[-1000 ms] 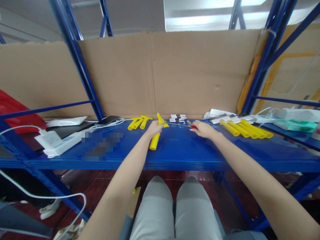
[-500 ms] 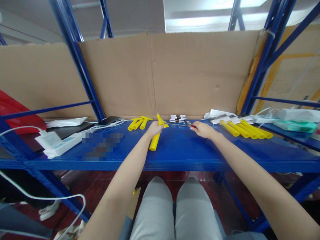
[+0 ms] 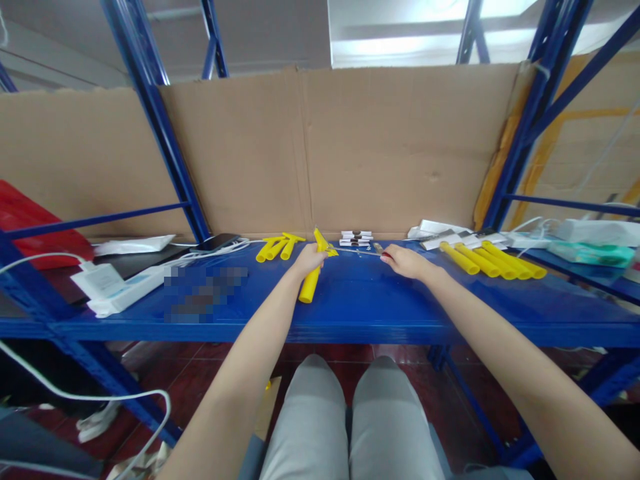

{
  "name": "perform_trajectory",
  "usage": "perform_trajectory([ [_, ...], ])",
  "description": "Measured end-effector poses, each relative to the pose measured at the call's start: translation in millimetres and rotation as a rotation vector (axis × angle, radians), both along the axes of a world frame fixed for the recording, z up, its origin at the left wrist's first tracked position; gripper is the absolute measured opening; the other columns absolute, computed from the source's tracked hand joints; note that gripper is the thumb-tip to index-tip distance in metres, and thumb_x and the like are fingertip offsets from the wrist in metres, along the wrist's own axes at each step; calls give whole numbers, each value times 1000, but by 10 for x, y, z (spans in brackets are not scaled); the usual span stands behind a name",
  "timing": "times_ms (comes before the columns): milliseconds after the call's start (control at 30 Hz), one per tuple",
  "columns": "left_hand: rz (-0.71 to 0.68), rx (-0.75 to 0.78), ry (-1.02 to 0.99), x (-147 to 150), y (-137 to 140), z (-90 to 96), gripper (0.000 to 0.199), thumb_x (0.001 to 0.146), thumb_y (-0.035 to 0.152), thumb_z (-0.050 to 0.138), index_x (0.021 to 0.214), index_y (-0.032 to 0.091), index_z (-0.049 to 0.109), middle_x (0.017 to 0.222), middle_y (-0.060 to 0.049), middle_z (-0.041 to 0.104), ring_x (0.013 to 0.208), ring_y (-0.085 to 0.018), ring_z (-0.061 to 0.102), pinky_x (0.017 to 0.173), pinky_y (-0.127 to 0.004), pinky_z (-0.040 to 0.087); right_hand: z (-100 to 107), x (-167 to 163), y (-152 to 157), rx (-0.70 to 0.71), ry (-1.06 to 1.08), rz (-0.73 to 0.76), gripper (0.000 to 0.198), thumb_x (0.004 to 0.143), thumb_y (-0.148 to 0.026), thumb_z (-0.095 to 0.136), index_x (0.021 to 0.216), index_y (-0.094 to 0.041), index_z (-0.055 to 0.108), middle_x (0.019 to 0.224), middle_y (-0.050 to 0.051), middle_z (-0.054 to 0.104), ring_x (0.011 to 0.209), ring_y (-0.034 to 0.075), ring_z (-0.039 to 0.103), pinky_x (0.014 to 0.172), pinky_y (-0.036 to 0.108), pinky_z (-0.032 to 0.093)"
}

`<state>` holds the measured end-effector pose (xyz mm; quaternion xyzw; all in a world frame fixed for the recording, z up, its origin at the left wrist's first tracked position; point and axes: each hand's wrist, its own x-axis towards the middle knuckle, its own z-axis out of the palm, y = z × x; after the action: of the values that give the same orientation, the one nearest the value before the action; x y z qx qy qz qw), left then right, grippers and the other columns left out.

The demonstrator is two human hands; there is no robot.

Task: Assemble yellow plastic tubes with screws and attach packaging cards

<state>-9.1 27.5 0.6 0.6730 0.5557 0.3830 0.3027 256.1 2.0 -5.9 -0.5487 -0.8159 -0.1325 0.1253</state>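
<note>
My left hand (image 3: 309,259) is closed around a yellow T-shaped tool handle (image 3: 310,285), its thick round end tilted down toward me. My right hand (image 3: 404,260) grips a screwdriver (image 3: 357,251) with a long thin metal shaft and a bit of red handle showing. Its shaft points left and reaches the yellow head beside my left fingers; the exact contact is too small to make out. Behind the shaft lies a stack of small white packs with black bands (image 3: 356,238). Small bits are scattered on the blue shelf top (image 3: 350,300) near the shaft.
Yellow T-shaped handles (image 3: 287,248) lie to the left. Several yellow-handled tools with pale flat heads (image 3: 493,261) lie in a row on the right. A white power strip (image 3: 133,290) with cables sits far left. Cardboard (image 3: 350,147) stands along the back between blue uprights.
Both hands keep their hold, and the yellow handle and screwdriver stay in almost the same place. The view has shifted very slightly.
</note>
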Motion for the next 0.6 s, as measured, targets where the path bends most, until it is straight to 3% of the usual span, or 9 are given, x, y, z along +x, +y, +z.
perform_trajectory([
  [167,-9,4,-12,7,-12,1,9,74,8,51,69,15,54,46,6,47,39,-9,46,46,-20,41,-9,32,-2,69,-22,0,22,94,-32,45,105,-17,56,104,13,64,90,22,64,74,28,42],
  [300,-19,0,-4,17,-42,16,9,75,8,50,70,15,54,45,6,46,38,-9,45,44,-20,40,-5,35,-21,22,0,-58,21,93,-34,49,106,-18,53,95,11,68,86,23,64,68,27,40],
  [600,-16,-15,7,23,-85,43,13,74,6,49,66,16,50,44,6,46,36,-9,45,42,-20,38,11,2,-12,4,-28,-25,21,95,-29,43,99,-15,58,106,15,65,97,23,62,81,29,42],
])
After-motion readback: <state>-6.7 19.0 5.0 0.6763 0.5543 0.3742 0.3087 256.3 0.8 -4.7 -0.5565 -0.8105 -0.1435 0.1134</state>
